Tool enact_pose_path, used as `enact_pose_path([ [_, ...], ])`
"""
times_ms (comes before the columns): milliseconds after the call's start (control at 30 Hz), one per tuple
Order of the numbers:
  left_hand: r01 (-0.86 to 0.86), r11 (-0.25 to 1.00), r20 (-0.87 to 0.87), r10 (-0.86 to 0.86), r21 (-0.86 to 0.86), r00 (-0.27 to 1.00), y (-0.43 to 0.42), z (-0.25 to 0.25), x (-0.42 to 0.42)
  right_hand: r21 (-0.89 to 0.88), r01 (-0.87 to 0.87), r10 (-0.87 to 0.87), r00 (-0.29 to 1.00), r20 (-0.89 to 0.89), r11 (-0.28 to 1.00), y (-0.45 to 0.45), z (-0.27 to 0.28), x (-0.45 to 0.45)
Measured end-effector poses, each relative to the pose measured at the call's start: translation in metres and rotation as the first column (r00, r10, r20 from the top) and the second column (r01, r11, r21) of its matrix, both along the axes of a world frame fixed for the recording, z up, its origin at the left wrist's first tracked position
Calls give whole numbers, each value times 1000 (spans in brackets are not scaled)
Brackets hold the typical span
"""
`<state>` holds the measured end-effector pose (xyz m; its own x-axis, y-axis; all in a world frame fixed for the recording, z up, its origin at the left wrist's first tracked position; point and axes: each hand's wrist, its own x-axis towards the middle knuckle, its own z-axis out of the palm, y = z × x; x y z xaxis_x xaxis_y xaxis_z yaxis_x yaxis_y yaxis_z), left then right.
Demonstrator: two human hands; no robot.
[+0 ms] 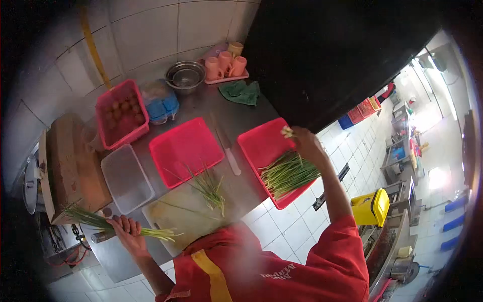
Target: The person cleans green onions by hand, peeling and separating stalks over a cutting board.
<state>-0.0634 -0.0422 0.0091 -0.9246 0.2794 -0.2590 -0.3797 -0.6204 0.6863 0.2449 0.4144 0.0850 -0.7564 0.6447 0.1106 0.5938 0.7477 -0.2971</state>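
My left hand is closed around a bunch of spring onions, pale ends to the right and green tops to the left. Over the right pink tray, my right hand is closed on a small bunch of spring onions whose white ends stick out. Beneath it, a thick pile of spring onions lies in that tray. A few loose stalks rest on the cutting board. A white-handled knife lies between the right tray and the left pink tray.
A clear plastic container and a pink basket of round brownish items stand left. Behind are metal bowls, pink mugs and a green cloth. A cardboard box borders the left; a yellow bin stands right.
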Motion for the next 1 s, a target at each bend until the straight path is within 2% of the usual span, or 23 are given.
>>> enact_pose_path([
  [33, -28, 999, 13, 28, -34, 1000, 6, 6, 2, 39, 73, -71, 996, -47, 997, -13, 23, -15],
  [67, -62, 995, 25, 64, -72, 998, 5, 11, 3, 61, 8, -1, 993, -118, 998, -34, 50, -23],
  [100, 15, 1000, -50, -16, -21, 999, -3, 0, 0, 178, -107, 143, 969, -202, 978, -41, 58, -29],
  [133, -33, 999, 14, 34, -36, 999, -2, 7, 2, 6, -139, 137, 966, -219, 990, -56, 73, -40],
  [167, -89, 994, 74, 93, -58, 993, 1, 15, 3, 80, -179, 192, 960, -203, 981, -70, 80, -50],
  [200, -64, 996, 31, 66, -55, 997, -4, 13, 3, 149, -224, 250, 949, -192, 963, -84, 84, -61],
  [233, -77, 997, 64, 76, 10, 995, -8, 15, 2, 201, -296, 332, 927, -175, 934, -101, 89, -76],
  [267, -137, 990, 89, 141, -44, 986, -9, 20, 1, 252, -366, 411, 897, -160, 896, -117, 87, -91],
  [300, -173, 983, 65, 178, -66, 982, -13, 23, 0, 322, -408, 475, 865, -165, 854, -130, 75, -102],
  [333, -91, 994, 15, 91, 65, 996, -28, 10, -6, 302, -450, 516, 836, -189, 840, -144, 62, -114],
  [367, -114, 991, -32, 117, 64, 993, -35, 16, -7, 343, -530, 606, 778, -169, 776, -159, 49, -125],
  [500, -216, 975, -110, 221, 51, 969, -60, 26, -3, 489, -760, 882, 470, -40, 427, -212, -9, -177],
  [600, -291, 956, -136, 292, 28, 947, -81, 26, 4, 479, -862, 973, 222, 62, 166, -249, -82, -204],
  [633, -321, 947, -117, 321, 17, 940, -83, 28, 8, 477, -865, 976, 209, 62, 155, -252, -106, -205],
  [733, -355, 935, -100, 354, 6, 930, -95, 18, 17, 458, -888, 963, 91, 255, -38, -261, -172, -205],
  [833, -384, 923, -82, 383, -4, 920, -96, 21, 27, 371, -925, 962, 29, 273, -77, -266, -195, -197],
  [1000, -367, 930, -70, 366, 1, 928, -96, 14, 27, 205, -978, 978, -1, 209, -44, -267, -200, -182],
])
